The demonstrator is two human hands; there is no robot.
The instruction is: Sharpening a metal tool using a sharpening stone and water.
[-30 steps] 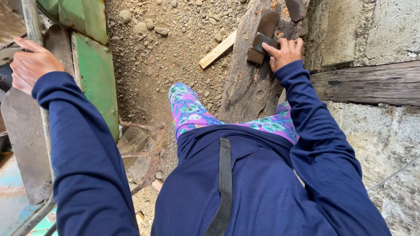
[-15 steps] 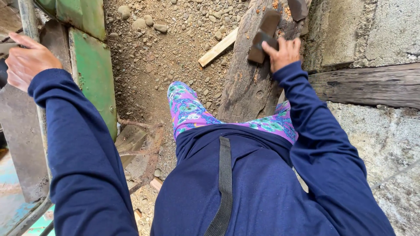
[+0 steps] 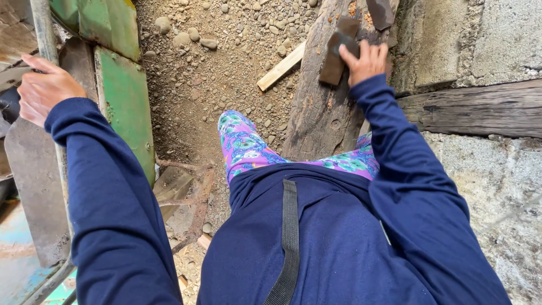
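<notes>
My right hand (image 3: 366, 61) grips a dark rusty block (image 3: 337, 54) that rests on a weathered wooden beam (image 3: 319, 116) leaning up from the gravel. My left hand (image 3: 46, 89) is out at the far left, resting against a grey metal pipe (image 3: 44, 34) beside rusty sheet metal (image 3: 35, 186); whether its fingers close around the pipe I cannot tell. Both arms are in dark blue sleeves. One knee in purple flowered cloth (image 3: 244, 148) is raised in the middle.
Gravel ground (image 3: 214, 73) with a pale wood strip (image 3: 280, 66). Green metal panels (image 3: 121, 101) stand at left. A rough concrete wall (image 3: 491, 186) with a dark timber (image 3: 480, 108) runs along the right. A second dark block (image 3: 379, 12) sits on the beam top.
My right hand has shifted slightly left and up along the beam with the block. My left hand has dropped a little along the pipe.
</notes>
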